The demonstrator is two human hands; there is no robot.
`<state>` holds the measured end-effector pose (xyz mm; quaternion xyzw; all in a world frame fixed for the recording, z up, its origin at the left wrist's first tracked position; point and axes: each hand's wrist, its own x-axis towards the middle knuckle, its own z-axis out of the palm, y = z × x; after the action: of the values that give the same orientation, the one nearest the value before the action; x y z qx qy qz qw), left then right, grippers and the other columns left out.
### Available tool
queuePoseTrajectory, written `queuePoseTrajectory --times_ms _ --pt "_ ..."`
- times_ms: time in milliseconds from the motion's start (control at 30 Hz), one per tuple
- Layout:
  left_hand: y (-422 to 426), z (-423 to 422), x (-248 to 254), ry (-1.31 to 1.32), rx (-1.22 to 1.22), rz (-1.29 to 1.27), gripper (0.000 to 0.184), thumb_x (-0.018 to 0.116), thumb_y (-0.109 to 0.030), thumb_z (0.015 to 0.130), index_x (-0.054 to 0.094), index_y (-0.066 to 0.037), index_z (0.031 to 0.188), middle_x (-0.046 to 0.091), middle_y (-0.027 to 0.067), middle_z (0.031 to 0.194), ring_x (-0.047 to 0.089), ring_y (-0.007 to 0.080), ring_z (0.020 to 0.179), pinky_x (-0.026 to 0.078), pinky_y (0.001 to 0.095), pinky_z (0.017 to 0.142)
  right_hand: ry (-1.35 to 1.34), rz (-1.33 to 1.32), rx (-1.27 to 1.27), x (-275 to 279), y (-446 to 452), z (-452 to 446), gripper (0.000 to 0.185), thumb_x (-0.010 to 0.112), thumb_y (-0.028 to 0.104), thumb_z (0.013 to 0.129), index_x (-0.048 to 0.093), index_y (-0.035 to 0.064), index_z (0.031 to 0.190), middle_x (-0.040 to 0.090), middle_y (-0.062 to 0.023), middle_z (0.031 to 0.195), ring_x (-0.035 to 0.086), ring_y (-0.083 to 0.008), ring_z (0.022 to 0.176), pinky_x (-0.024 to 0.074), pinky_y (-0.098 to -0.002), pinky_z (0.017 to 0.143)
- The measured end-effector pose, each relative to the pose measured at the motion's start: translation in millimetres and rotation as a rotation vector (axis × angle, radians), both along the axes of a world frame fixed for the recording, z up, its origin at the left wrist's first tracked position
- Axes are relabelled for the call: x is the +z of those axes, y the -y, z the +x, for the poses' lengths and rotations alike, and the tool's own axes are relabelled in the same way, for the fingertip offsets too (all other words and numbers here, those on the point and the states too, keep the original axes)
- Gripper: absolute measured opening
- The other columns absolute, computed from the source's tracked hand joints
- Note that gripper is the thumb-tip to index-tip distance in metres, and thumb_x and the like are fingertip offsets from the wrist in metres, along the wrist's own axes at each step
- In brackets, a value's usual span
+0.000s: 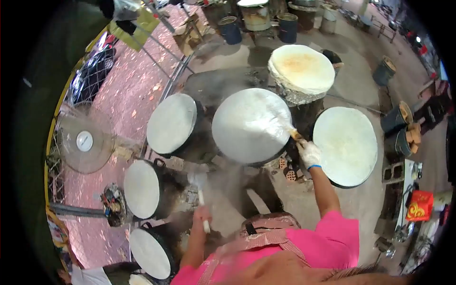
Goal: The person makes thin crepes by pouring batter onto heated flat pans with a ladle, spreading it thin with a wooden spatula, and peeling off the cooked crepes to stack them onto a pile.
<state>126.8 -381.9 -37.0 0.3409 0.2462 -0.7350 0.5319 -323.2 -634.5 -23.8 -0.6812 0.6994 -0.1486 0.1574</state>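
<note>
My right hand [309, 154], in a white glove with a blue cuff, is closed on the handle of a brush [293, 133]. The brush's pale bristles touch the right side of a large round griddle [249, 124] with a shiny surface. My left hand [203, 214] is bare and closed on the pale handle of a tool [199, 190], its whitish head hazed by steam. Right of my gloved hand lies a round pan covered with a white sheet [345, 146]. Another white-covered pan [172, 123] is left of the griddle.
A tall stack of flatbreads [302, 69] stands behind the griddle. Two more white-topped pans [141, 189] [150, 253] are at lower left. A fan [84, 141] stands far left. Dark buckets [396, 116] and a red bag [420, 205] are at right. A person's white sleeve [90, 276] shows at lower left.
</note>
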Motion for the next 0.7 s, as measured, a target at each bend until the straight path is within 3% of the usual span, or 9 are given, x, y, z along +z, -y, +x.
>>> queuePoseTrajectory --times_ms 33,67,133,233,367,500,533,567,700 --pt "18 -5 -2 0.191 -0.074 -0.014 0.033 0.040 -0.023 0.088 0.034 -0.016 0.057 0.030 -0.0032 0.045 0.030 0.0119 0.035 0.026 0.0261 0.033 -0.087 0.023 0.022 -10 -5 4 0.027 0.048 0.036 0.084 0.063 0.0152 0.094 0.060 -0.0170 0.077 0.061 -0.0342 0.074 0.0474 -0.0442 0.066" --pt "35 14 -60 0.496 -0.183 -0.122 0.031 0.040 -0.023 0.089 0.034 -0.016 0.059 0.031 -0.0035 0.047 0.030 0.0115 0.036 0.026 0.0262 0.033 -0.177 0.045 0.041 -21 -13 6 0.028 0.048 0.037 0.084 0.063 0.0161 0.095 0.061 -0.0169 0.077 0.061 -0.0338 0.074 0.0473 -0.0443 0.066" --pt "71 13 -68 0.510 -0.272 -0.240 0.026 0.042 -0.021 0.088 0.036 -0.015 0.064 0.032 -0.0040 0.051 0.029 0.0105 0.037 0.024 0.0260 0.032 -0.220 -0.017 0.231 -19 -32 3 0.029 0.046 0.039 0.086 0.063 0.0178 0.097 0.062 -0.0163 0.080 0.061 -0.0323 0.073 0.0473 -0.0442 0.067" --pt "130 -53 36 0.060 -0.102 -0.177 0.019 0.046 -0.011 0.086 0.035 -0.013 0.071 0.032 -0.0038 0.056 0.029 0.0086 0.039 0.023 0.0235 0.032 -0.071 0.049 -0.050 -1 -50 -15 0.031 0.046 0.041 0.086 0.063 0.0181 0.099 0.062 -0.0158 0.080 0.061 -0.0314 0.071 0.0477 -0.0448 0.066" --pt "177 -119 44 0.589 -0.203 -0.192 0.026 0.052 -0.011 0.083 0.033 -0.015 0.067 0.027 -0.0052 0.050 0.030 0.0078 0.038 0.026 0.0223 0.033 -0.302 0.114 -0.039 -47 -97 4 0.030 0.046 0.041 0.087 0.063 0.0191 0.099 0.061 -0.0148 0.078 0.060 -0.0316 0.065 0.0469 -0.0451 0.059" --pt "197 -155 19 0.410 -0.244 -0.201 0.015 0.050 -0.013 0.085 0.037 -0.007 0.090 0.030 -0.0020 0.054 0.032 0.0079 0.042 0.029 0.0232 0.036 -0.044 -0.105 0.083 -64 -135 62 0.027 0.056 0.039 0.081 0.065 0.0160 0.093 0.062 -0.0139 0.080 0.060 -0.0325 0.072 0.0475 -0.0435 0.064" --pt "193 -154 18 0.350 -0.270 -0.164 0.015 0.049 -0.015 0.086 0.037 -0.007 0.091 0.030 -0.0020 0.054 0.033 0.0081 0.043 0.029 0.0232 0.037 -0.008 -0.140 0.084 -55 -138 69 0.026 0.056 0.037 0.080 0.065 0.0161 0.091 0.062 -0.0137 0.079 0.060 -0.0319 0.071 0.0475 -0.0427 0.064" --pt "172 -128 15 -0.009 -0.306 -0.274 0.016 0.049 -0.017 0.087 0.038 -0.006 0.093 0.030 -0.0018 0.053 0.033 0.0083 0.042 0.029 0.0229 0.036 0.050 -0.234 0.098 -53 -145 67 0.024 0.059 0.035 0.079 0.066 0.0152 0.089 0.062 -0.0139 0.077 0.060 -0.0320 0.070 0.0472 -0.0417 0.062" --pt "67 -92 75 0.264 -0.289 -0.262 0.025 0.046 -0.026 0.091 0.039 -0.012 0.071 0.031 -0.0024 0.050 0.029 0.0071 0.035 0.025 0.0214 0.028 -0.055 -0.401 0.258 -1 -175 68 0.022 0.063 0.024 0.077 0.063 0.0182 0.098 0.060 -0.0095 0.074 0.058 -0.0257 0.068 0.0455 -0.0419 0.068"
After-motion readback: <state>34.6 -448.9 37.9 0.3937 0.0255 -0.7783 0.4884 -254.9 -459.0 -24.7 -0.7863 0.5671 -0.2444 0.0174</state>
